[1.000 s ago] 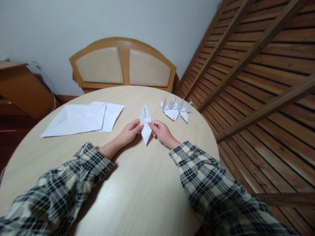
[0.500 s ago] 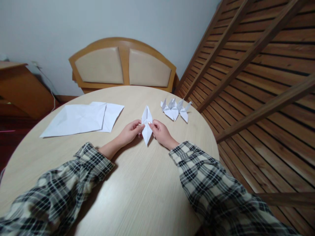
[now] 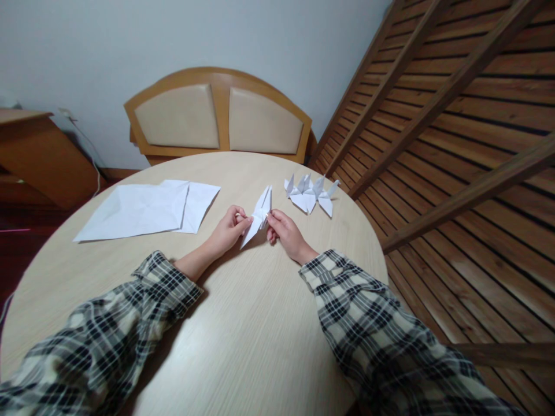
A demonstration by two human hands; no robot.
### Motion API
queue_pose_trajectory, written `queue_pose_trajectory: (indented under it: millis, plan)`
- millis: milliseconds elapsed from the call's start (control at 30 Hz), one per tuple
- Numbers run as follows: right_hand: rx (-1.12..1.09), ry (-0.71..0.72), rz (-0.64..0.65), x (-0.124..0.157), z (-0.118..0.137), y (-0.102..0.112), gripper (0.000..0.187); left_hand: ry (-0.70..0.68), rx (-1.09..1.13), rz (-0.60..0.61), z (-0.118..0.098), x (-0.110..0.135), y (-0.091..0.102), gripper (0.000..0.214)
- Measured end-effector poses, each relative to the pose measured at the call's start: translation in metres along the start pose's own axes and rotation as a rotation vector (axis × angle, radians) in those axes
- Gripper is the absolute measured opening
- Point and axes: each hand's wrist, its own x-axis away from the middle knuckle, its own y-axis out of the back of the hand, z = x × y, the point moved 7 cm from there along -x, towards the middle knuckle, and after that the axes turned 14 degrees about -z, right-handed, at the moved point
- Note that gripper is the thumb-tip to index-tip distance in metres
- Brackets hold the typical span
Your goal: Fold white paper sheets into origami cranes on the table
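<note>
Between my two hands is a folded white paper, narrow and pointed at both ends, tilted with its upper tips to the right. Two long points show at its top, a little apart. My left hand pinches its left edge between thumb and fingers. On the other side, my right hand grips the right edge, thumb on top and fingers curled beneath. Just right of my right hand, several folded paper cranes stand close together on the table.
Overlapping white paper sheets with creases lie on the left of the round wooden table. A headboard-like wooden panel stands behind the table. Wooden slats rise along the right, and a wooden desk is at far left.
The folded paper has turned from upright and flat-facing to tilted, its lower tip now to the left. Its upper points have come apart. Both hands still hold it.
</note>
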Motion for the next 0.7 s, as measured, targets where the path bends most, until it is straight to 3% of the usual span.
queue_pose_trajectory:
  millis: [167, 400, 700]
  plan:
    - [-0.043, -0.046, 0.005, 0.000, -0.002, 0.000, 0.029, 0.030, -0.045, 0.052, -0.004, 0.005, -0.004, 0.020]
    - [0.000, 0.017, 0.003, 0.001, 0.002, -0.002, 0.025, 0.038, -0.048, 0.084, -0.008, 0.007, -0.007, 0.012]
    - [0.013, 0.063, -0.018, 0.002, 0.004, -0.002, 0.026, -0.025, -0.092, 0.068, -0.008, 0.002, -0.006, 0.021]
